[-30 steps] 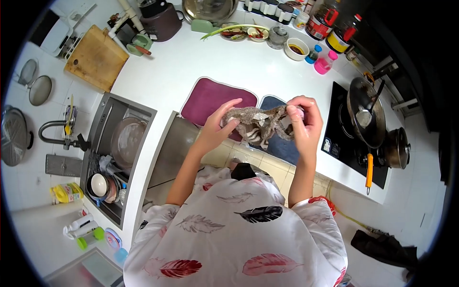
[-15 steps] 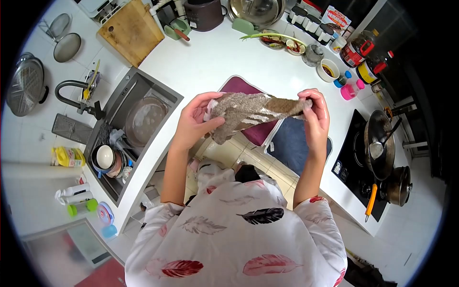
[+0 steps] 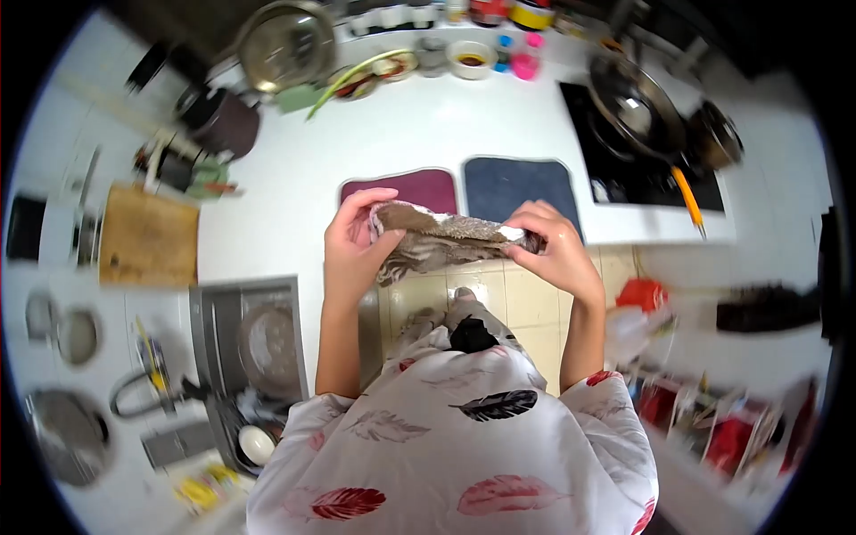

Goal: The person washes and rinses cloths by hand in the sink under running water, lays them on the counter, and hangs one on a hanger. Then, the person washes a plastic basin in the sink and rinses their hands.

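A fuzzy brown-and-white cloth point(image 3: 432, 242) is stretched sideways between my two hands, at the counter's front edge. My left hand point(image 3: 358, 236) grips its left end, with the thumb in front and the fingers behind. Round the bunched right end, my right hand point(image 3: 551, 245) is closed, thumb below. Folds hang from the cloth's lower left. Behind the hands lie a maroon mat point(image 3: 401, 183) and a dark blue mat point(image 3: 522, 185), side by side on the white counter.
To the left is a sink point(image 3: 223, 330) with a round pan point(image 3: 272, 348) and a white bowl point(image 3: 257, 444). A wooden board point(image 3: 150, 236) leans nearby. On the right, a wok point(image 3: 635, 111) with an orange handle sits on the black stove point(image 3: 615, 178). A sauce bowl point(image 3: 471, 61) stands at the back.
My view has swung to the right, so the sink now lies lower left and the stove sits higher. The cloth is folded narrower, and my right hand has turned over its end.
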Demonstrator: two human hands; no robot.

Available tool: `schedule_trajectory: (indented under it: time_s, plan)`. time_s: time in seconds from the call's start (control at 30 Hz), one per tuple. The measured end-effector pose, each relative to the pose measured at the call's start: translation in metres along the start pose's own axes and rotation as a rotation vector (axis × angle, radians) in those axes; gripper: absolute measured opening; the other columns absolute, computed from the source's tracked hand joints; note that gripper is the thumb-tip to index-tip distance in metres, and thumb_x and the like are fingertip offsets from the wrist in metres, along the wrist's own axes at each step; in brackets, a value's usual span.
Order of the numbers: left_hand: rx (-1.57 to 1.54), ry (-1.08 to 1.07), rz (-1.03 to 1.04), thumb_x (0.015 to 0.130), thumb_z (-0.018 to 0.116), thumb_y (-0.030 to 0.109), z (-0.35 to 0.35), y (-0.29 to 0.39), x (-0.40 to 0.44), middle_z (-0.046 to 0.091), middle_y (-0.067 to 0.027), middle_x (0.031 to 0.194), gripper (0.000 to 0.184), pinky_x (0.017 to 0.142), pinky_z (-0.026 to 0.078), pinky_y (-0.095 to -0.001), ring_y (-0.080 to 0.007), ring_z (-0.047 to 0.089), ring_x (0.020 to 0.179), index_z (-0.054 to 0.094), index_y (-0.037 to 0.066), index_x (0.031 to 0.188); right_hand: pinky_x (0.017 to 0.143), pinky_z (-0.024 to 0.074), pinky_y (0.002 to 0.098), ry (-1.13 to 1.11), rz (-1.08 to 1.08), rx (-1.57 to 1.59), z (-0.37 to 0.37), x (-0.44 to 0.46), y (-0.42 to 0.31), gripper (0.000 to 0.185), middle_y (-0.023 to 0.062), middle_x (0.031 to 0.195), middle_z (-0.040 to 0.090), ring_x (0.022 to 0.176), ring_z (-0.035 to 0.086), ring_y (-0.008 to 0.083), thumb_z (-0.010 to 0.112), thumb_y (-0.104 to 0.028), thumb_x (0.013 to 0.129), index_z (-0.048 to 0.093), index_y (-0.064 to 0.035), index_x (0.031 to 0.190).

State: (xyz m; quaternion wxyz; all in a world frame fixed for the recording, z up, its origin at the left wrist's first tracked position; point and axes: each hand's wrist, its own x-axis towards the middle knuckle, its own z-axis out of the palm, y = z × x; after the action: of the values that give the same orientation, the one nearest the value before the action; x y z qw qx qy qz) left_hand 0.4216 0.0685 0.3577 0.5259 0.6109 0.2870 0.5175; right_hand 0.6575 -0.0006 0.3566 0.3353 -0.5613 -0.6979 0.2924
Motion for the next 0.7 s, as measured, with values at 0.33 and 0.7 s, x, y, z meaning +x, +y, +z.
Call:
schedule_trajectory:
  time_s: [0.33, 0.7]
  plan:
    - [-0.149, -1.35, -0.791, 0.073, 0.062, 0.016, 0.127, -0.067, -0.007, 0.045, -0.0027, 0.101, 0.059, 0.079, 0.037, -0.0225, -0.0105, 0.042, 0.095, 0.033, 0.004, 0.123, 0.058, 0.0427, 0.0277, 0.641, 0.305, 0.08, -0.003, -0.131, 0.012, 0.02, 0.008, 0.074, 0.053, 0.066, 0.053, 0.0221, 0.057, 0.002, 0.059, 0.054, -0.0017, 0.079]
    - [-0.285, -1.435, -1.396, 0.084, 0.048, 0.027, 0.385, -0.129, -0.063, 0.056, -0.0058, 0.094, 0.036, 0.066, 0.048, -0.024, -0.0124, 0.057, 0.078, 0.046, 0.001, 0.108, 0.086, 0.0369, 0.0322, 0.881, 0.721, 0.198, -0.067, -0.339, 0.125, 0.045, 0.014, 0.098, 0.052, 0.093, 0.049, 0.0224, 0.066, -0.023, 0.069, 0.049, -0.0042, 0.106]
